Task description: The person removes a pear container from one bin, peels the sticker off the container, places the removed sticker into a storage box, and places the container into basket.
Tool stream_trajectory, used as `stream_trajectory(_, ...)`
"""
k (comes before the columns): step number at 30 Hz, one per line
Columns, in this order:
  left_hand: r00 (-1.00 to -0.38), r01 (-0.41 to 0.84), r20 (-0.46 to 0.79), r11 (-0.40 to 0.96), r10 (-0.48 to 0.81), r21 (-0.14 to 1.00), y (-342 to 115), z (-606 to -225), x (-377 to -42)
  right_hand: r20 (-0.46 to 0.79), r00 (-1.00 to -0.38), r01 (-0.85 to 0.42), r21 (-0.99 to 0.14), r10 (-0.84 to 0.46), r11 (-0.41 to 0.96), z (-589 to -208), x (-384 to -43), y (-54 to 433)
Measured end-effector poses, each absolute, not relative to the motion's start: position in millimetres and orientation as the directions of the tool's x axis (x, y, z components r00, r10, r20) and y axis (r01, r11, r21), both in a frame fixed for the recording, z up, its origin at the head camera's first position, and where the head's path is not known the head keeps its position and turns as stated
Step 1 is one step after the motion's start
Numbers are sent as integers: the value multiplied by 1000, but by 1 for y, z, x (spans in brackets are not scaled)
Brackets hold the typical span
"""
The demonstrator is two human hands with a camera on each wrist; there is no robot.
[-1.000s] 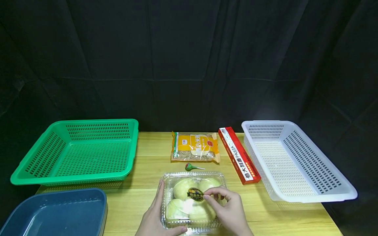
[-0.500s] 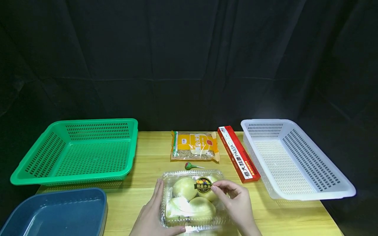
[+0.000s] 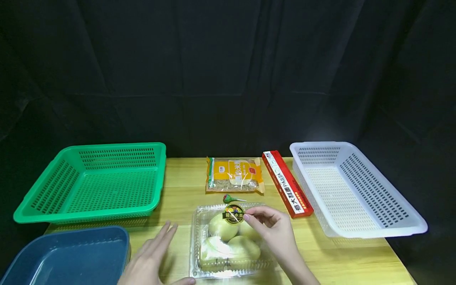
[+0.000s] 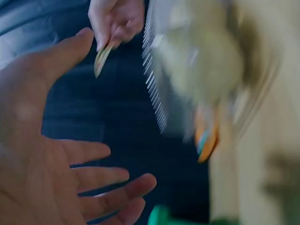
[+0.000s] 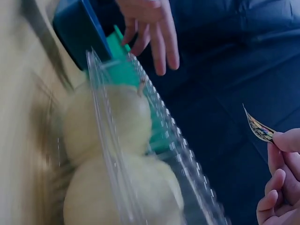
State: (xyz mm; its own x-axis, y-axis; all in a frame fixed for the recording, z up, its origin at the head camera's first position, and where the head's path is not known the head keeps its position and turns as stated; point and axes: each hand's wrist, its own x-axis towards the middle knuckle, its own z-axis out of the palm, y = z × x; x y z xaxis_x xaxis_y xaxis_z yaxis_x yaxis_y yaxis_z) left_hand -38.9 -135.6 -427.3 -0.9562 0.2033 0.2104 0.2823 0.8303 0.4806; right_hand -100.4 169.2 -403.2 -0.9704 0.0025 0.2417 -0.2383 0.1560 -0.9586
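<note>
A clear plastic clamshell box [image 3: 195, 253] with several pale yellow-green pears [image 3: 244, 248] inside sits at the front middle of the table. My right hand [image 3: 276, 233] pinches a round black-and-gold sticker [image 3: 233, 214] between thumb and finger. In the right wrist view the sticker [image 5: 260, 130] is curled and hangs in the air, apart from the box lid. My left hand [image 3: 151, 257] is off the box, to its left, with fingers spread and straight; the left wrist view shows its palm holding nothing.
Behind the box lie a lollipop [image 3: 233, 199], a bag of grain [image 3: 234, 175] and a red pasta box [image 3: 287, 184]. A white basket [image 3: 360, 190] stands right, a green basket [image 3: 89, 184] left, and a blue tub [image 3: 78, 253] front left.
The sticker has come off the lid in my right hand and moved up, then left. My left hand has let go of the box and moved left.
</note>
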Motion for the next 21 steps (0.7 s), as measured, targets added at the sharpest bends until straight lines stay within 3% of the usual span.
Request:
stream_trajectory(4,-976,188,192,854,106,484,-170,-414,-37,240,-969,-245,-961,-48,131,-402,-108,153)
stream_trajectory(10,-991,-92,48,886,-127,455,-228,-416,-38,204,-965,-226,-966,-163,126,-403,-112,123)
stream_trajectory(17,-880,-415,62,824,-472,385,-284,-436,-28,192,-946,-213,-976,-260,54,-403,-113,85)
stream_trajectory(19,-849,-470,51,795,-527,383,-306,-447,-27,193,-941,-210,-977,-278,31,-404,-112,77)
stream_trajectory(21,-818,-467,132,779,-561,418,-334,-471,-25,195,-937,-209,-978,-291,17,-405,-110,69)
